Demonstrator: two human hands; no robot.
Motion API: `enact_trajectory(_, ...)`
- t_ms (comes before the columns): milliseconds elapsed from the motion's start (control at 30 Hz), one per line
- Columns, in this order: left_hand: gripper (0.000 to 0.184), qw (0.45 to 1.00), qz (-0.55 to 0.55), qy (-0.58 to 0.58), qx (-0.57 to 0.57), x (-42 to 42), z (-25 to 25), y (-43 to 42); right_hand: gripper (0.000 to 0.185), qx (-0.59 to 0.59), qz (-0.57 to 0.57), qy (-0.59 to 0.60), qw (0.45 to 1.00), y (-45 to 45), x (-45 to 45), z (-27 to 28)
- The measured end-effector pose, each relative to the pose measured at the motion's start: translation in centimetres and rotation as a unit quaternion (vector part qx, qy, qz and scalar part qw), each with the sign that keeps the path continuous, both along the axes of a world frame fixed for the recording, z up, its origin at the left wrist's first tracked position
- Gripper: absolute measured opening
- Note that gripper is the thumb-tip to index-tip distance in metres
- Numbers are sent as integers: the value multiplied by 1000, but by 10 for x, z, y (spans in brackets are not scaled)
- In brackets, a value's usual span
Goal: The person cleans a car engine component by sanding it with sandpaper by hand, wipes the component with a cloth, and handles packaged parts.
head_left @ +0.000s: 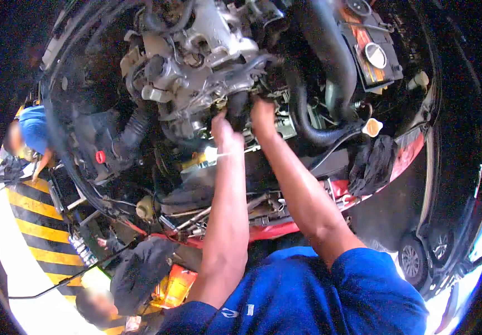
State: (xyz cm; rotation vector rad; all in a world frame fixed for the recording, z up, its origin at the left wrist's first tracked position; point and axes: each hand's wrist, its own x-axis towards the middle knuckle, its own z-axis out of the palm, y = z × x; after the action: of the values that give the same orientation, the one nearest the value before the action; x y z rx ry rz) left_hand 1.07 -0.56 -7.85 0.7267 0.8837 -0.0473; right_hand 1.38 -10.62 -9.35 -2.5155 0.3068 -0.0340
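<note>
Both my arms reach down into a car's engine bay. My left hand is at the front of the engine, just left of a thick black hose. On the other side of that hose is my right hand, close under the metal engine parts. The fingers of both hands are lost in shadow and among the parts, so whether they grip anything does not show. A bright light glows beside my left wrist.
A battery sits at the upper right, near a ribbed hose and an orange-and-white cap. Tools lie along the red front edge. A black cloth hangs at right. Two other people are at left.
</note>
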Motion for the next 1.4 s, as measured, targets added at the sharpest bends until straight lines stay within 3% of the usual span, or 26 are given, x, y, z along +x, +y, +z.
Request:
enact_trajectory(33, 18, 997, -6, 3, -77, -2, 41, -8, 14, 237, -97, -39, 966, 3, 3, 31)
enact_trajectory(67, 19, 999, 2, -2, -42, -1, 34, -9, 16, 457, -184, -73, 867, 3, 4, 46)
enact_trajectory(100, 20, 1000, 9, -9, -7, 5, 10, -7, 19, 307, -108, 2, 946, -6, 3, 33)
enact_trajectory(133, 20, 999, 14, -9, 32, 5, -26, -1, 21, 141, -24, 54, 988, -14, 3, 19)
enact_trajectory(200, 22, 1000, 12, 1, 29, 3, -6, -1, 20, 324, -151, 140, 923, -8, -1, 14)
enact_trajectory(233, 24, 1000, 11, 6, 27, 2, 8, -2, 24, 247, -70, 97, 962, -7, 0, 27)
enact_trajectory(267, 24, 999, 31, 22, -27, -3, 24, -2, 25, 436, -232, 12, 869, 8, 3, 42)
enact_trajectory(300, 23, 998, -14, -13, -60, -6, 32, -1, 25, 475, -204, 14, 856, 3, 3, 50)
enact_trajectory(367, 22, 1000, -12, -17, 15, 10, 15, -11, 26, 389, -114, 54, 913, -10, 4, 48)
enact_trajectory(400, 22, 998, -12, -12, 55, 9, 5, -13, 27, 258, -51, 92, 961, -18, 1, 32)
enact_trajectory(433, 25, 992, -3, 82, 94, 11, 44, -26, 27, 238, -53, 86, 966, -13, -3, 24)
enact_trajectory(467, 24, 997, -8, 53, 64, 4, 41, -17, 28, 218, -57, 81, 971, -7, -7, 19)
enact_trajectory(533, 22, 1000, -23, -14, -2, -3, 29, -2, 26, 392, -190, -24, 900, 10, 2, 14)
enact_trajectory(600, 22, 999, -34, 33, 15, -8, 26, -6, 24, 274, -84, -15, 958, -8, -4, -15)
enact_trajectory(667, 22, 995, -22, 72, 65, -7, 27, -15, 26, 45, -25, 126, 991, -14, 0, -91)
enact_trajectory(733, 24, 990, -39, 65, 118, -7, 27, -8, 25, 223, -95, 135, 961, 3, -10, -78)
enact_trajectory(800, 26, 983, -78, 20, 168, -23, 24, 7, 40, 465, -245, 88, 846, -15, -33, 35)
enact_trajectory(867, 41, 971, -66, 3, 228, -36, 66, 10, 43, 392, -169, 178, 887, -26, -38, 73)
enact_trajectory(933, 37, 965, -72, -40, 249, -46, 125, 10, 47, 324, -68, 272, 904, -40, -39, 126)
enact_trajectory(1000, 36, 974, -65, -54, 209, -50, 120, 26, 44, 242, 3, 190, 952, -44, -53, 149)
enact_trajectory(1033, 38, 980, -50, -59, 185, -53, 119, 29, 52, 211, 70, 88, 971, -46, -62, 138)
enact_trajectory(1133, 35, 992, -19, -16, 124, -58, 128, 23, 75, 102, 244, -22, 964, -50, -79, 135)
enact_trajectory(1167, 33, 993, -24, -19, 111, -61, 133, 18, 93, 120, 219, 46, 967, -50, -78, 138)
enact_trajectory(1267, 32, 985, -86, -18, 145, -61, 126, 15, 92, 113, 178, -66, 975, -48, -65, 167)
enact_trajectory(1400, 38, 934, -205, -52, 287, -48, 95, 16, 74, 22, 218, -63, 974, -52, -49, 127)
